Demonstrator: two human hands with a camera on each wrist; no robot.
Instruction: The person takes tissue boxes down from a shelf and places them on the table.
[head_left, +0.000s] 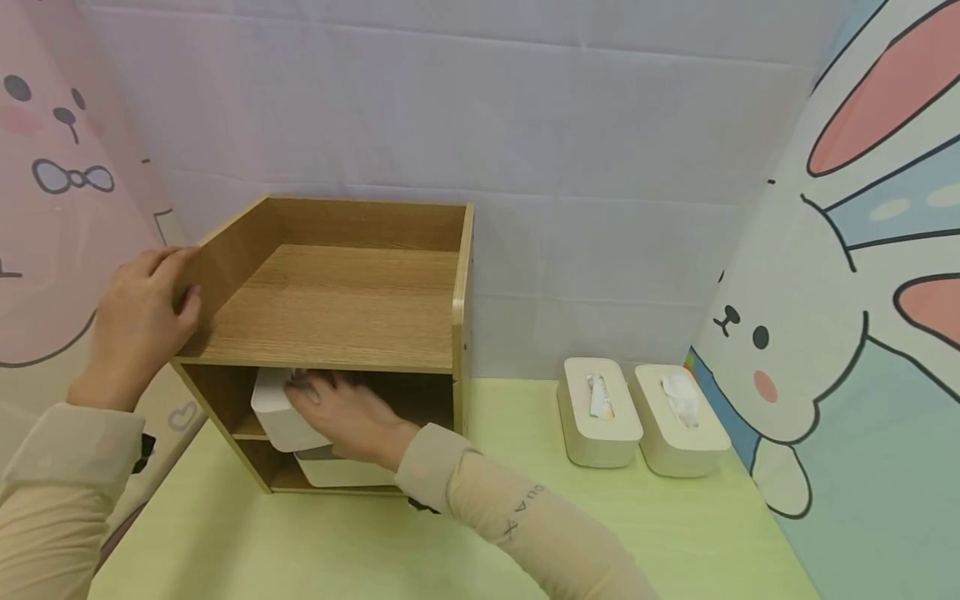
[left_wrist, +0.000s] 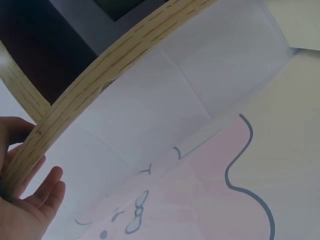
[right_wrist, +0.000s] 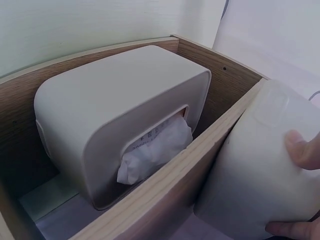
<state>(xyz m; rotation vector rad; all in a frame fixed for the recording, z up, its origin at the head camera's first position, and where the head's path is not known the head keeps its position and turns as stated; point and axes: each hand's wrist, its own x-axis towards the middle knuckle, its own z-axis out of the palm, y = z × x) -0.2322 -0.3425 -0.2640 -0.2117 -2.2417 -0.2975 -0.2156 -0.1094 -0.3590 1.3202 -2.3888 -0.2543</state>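
A two-tier wooden shelf (head_left: 360, 308) with an open top stands on the table. My left hand (head_left: 150, 312) grips its left side panel (left_wrist: 100, 85), thumb on one face and fingers on the other. My right hand (head_left: 348, 417) reaches into the upper compartment and holds a white tissue box (head_left: 281, 417), whose front end sticks out past the shelf's front. In the right wrist view, thumb and fingers span this tissue box (right_wrist: 255, 165) beside the middle board (right_wrist: 175, 175). Below that board, another tissue box (right_wrist: 125, 105) with tissue showing in its slot sits in the lower compartment.
Two more tissue boxes, one (head_left: 600, 417) nearer the shelf and one (head_left: 681, 421) farther right, stand at the back right of the light green table (head_left: 525, 500). White cloth (head_left: 600, 183) hangs behind, and rabbit-printed panels (head_left: 810, 333) flank the table.
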